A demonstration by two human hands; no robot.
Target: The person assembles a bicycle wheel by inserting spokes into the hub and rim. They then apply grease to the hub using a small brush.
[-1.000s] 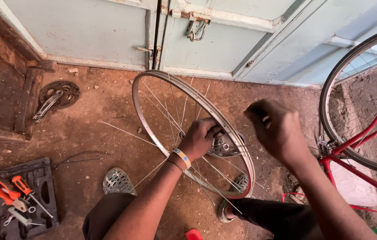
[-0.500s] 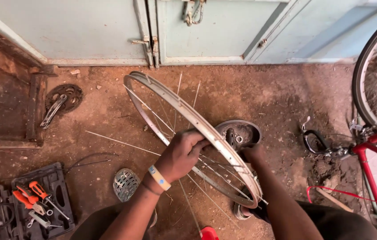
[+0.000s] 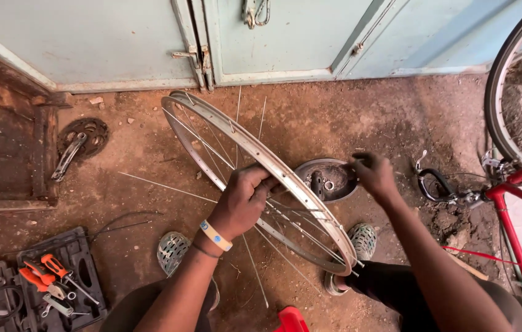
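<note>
The left hand (image 3: 243, 203) curls tight around the thin, shiny metal wheel rim (image 3: 255, 149), tilted above the reddish dirt floor (image 3: 347, 117). The right hand (image 3: 373, 175) pinches something too small to identify over a round dark dish (image 3: 328, 181) of small parts.

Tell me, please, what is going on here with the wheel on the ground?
A person sitting on the dirt floor is working on a bare bicycle rim with loose spokes. The left hand grips the rim and holds it tilted on edge. The right hand reaches over a dark round dish of small parts just behind the rim. An open tool case lies at the lower left, a crank with chainring near the wall, and a red bicycle stands at the right.
</note>
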